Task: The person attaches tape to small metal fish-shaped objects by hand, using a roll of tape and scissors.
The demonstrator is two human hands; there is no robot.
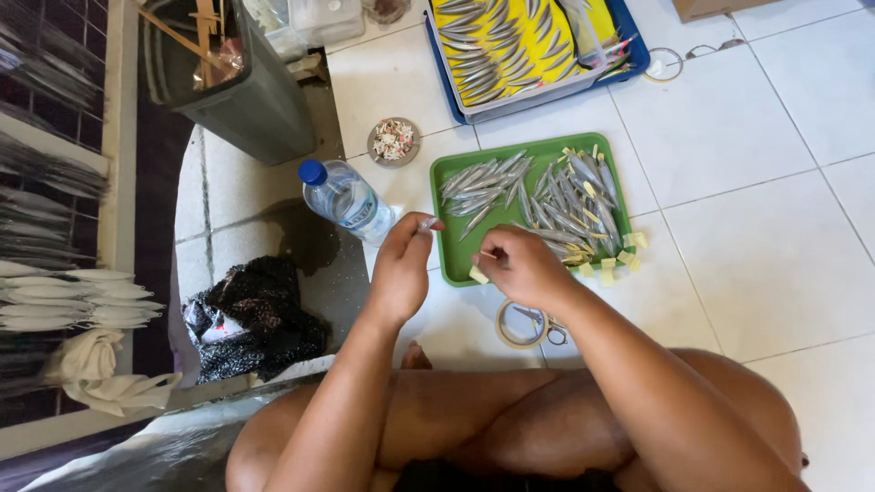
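Bright, even daylight fills the scene, and the white floor tiles (756, 182) bounce it back softly with no harsh glare. Shadows are faint and short: a soft one lies under the green tray (447, 264) edge and beneath the left hand (401, 269) and right hand (519, 264). The left edge falls much darker, with the dark wall (55, 82) nearly losing detail. The plastic bottle (346, 199) shows small highlights, and the wet patch beside it reads dark. Focus is sharp in the centre. The wide lens bends tile lines towards the corners. The legs at the bottom look slightly soft.
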